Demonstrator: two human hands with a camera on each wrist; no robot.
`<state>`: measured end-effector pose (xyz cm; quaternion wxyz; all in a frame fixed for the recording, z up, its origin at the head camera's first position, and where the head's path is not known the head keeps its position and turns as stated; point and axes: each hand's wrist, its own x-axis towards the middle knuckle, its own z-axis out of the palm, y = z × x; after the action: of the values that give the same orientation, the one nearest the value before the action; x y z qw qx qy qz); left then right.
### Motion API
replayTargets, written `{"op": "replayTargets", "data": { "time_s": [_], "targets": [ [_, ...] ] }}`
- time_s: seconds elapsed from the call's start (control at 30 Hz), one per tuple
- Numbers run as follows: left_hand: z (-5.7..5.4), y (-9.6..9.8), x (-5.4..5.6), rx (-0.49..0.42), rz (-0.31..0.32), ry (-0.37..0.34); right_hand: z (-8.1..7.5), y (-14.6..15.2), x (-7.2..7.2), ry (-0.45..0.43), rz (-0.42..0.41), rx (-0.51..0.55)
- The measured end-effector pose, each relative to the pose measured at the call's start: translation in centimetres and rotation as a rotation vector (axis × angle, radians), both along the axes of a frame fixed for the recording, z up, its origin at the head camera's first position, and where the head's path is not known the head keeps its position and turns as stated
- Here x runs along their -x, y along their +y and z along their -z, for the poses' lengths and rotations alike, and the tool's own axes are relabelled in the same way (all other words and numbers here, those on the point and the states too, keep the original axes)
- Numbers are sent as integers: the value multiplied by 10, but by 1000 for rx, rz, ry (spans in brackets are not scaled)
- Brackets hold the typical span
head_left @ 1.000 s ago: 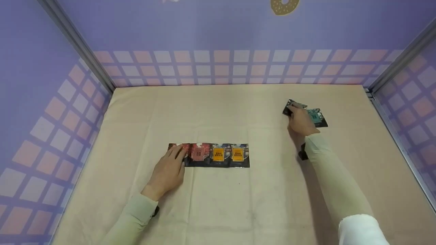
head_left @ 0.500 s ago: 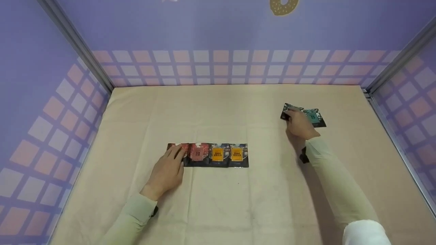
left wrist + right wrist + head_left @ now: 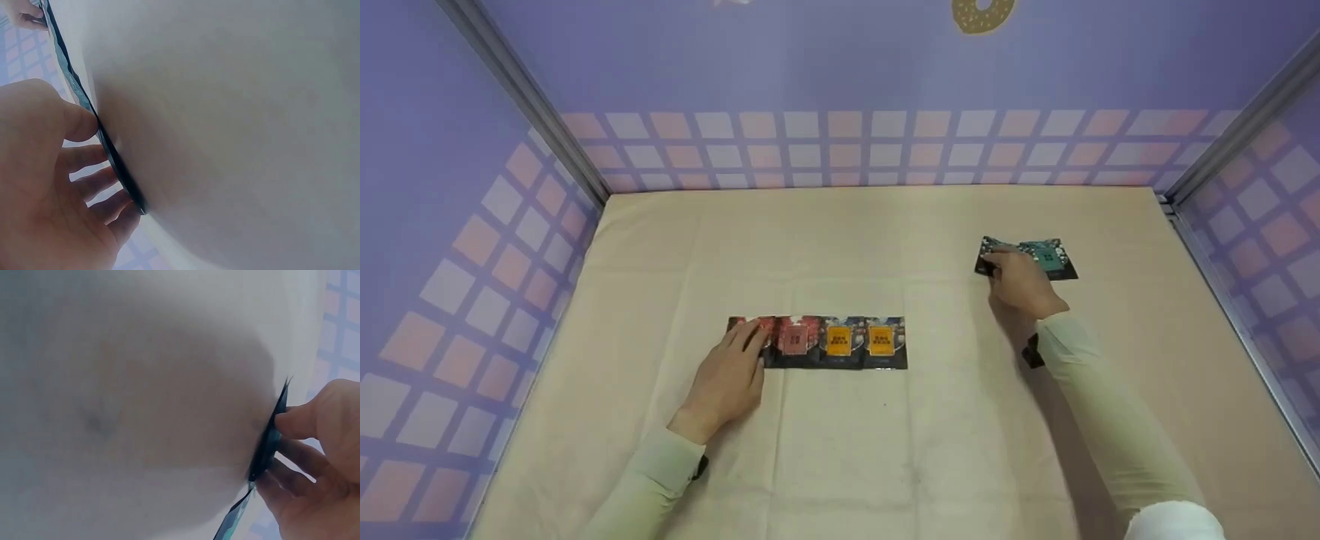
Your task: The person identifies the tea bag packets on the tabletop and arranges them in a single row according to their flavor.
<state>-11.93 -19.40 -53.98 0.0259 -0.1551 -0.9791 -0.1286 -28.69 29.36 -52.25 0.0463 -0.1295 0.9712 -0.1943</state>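
Four-sided flat sachets lie in a row on the cloth, edges overlapping. My left hand (image 3: 725, 379) rests with its fingers spread over the leftmost red-and-black sachet (image 3: 740, 322), partly hiding it. In the left wrist view the thumb (image 3: 82, 122) meets the sachet's near edge. To its right come another red sachet (image 3: 796, 341) and two with orange labels, one inner (image 3: 840, 341) and one at the end (image 3: 881, 341). At the back right, my right hand (image 3: 1024, 286) holds a green-and-black sachet (image 3: 986, 246) between thumb and fingers, low on the cloth. A second green sachet (image 3: 1050, 259) lies against its right side.
A cream cloth (image 3: 840, 450) with fold creases covers the table. Purple walls with pink and white squares (image 3: 847, 146) rise at the back and both sides. Metal posts (image 3: 536, 105) stand at the back corners.
My right hand has drawn the held green sachet slightly nearer and turned it, so it now lines up beside the other green one. The left hand and the row stay put.
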Motion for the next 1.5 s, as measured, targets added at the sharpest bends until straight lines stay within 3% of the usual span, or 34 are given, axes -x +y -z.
{"op": "replayTargets", "data": {
  "time_s": [0.3,0.5,0.77,1.2,1.5],
  "targets": [
    [-2,2,1,-3,18,-7,0,-2,-17,29,-7,-28],
    [-1,0,-1,1,9,-27,-3,-5,-29,-4,-62,-55],
    [0,0,-1,-10,7,6,-5,-8,-42,-24,-89,-69],
    [1,-1,-5,-25,-16,-14,-2,-19,-54,-10,-129,-73],
    [-2,0,-1,-26,-6,-33,-1,-21,-66,11,-175,-20]
  ]
}}
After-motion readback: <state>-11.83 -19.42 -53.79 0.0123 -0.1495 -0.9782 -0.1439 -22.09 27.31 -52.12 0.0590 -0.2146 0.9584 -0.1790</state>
